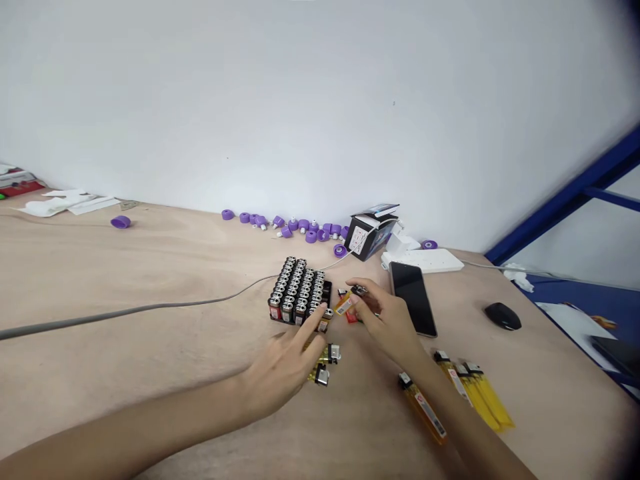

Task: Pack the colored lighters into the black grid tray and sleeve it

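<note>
My right hand (387,323) pinches an orange lighter (344,305) by its body, tilted, just right of a black tray (327,288). Rows of upright lighters (299,287) with metal tops fill most of that tray; dark slots show at its right side. My left hand (283,370) reaches its index finger to the tray's front right corner, by a lighter standing there. Two yellow lighters (327,353) poke out from beneath its thumb, and its other fingers are curled and partly hidden. A red lighter (350,316) lies partly behind my right hand.
Loose lighters (477,393) and an orange lighter (423,408) lie around my right forearm. A phone (413,298), mouse (503,316), power strip (440,261) and black box (370,233) stand to the right. Purple caps (303,227) line the wall; a grey cable (150,308) crosses left.
</note>
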The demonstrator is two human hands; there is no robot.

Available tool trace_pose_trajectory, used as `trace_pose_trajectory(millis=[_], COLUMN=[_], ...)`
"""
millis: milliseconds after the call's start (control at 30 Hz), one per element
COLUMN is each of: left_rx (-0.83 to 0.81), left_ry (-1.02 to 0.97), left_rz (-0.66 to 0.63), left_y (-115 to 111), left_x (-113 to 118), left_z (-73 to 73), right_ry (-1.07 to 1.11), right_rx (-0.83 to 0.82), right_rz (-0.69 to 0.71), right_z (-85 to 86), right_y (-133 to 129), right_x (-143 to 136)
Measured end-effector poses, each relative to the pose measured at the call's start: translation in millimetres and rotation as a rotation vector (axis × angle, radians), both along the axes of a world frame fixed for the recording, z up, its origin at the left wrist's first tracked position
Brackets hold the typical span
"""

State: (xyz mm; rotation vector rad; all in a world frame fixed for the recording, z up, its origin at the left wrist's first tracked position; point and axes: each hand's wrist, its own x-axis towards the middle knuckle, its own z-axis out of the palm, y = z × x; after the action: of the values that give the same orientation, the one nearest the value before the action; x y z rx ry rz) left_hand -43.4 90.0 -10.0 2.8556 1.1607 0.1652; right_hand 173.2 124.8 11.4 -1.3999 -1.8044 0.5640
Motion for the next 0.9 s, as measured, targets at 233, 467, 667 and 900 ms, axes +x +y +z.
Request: trace_pose_trajectory(millis=[233,467,667,900], left_rx=[0.18,0.322,0.362,0.371], left_ry=[-0.059,0.008,0.024,-0.008], left_rz=[-0.072,-0.095,-0.081,-0.093], left_y=[-3.1,-10.6,-9.4,-8.6], left_x=[-1.1,1.3,0.8,1.0], left_z=[-10.0,-13.6,-14.8,-17.3], right_ry=[0.022,-0.05,-0.139,-0.319], right_rx=[-0.039,-0.03,0.129,0.17], right_rz=[0.052,0.117,0.149,0.238], right_z=[-16.2,-20.5,-33.1,-35.5], right_y=[6.0,2.6,1.4,-2.2], right_x=[-10.1,-18.5,-18.7,-15.9])
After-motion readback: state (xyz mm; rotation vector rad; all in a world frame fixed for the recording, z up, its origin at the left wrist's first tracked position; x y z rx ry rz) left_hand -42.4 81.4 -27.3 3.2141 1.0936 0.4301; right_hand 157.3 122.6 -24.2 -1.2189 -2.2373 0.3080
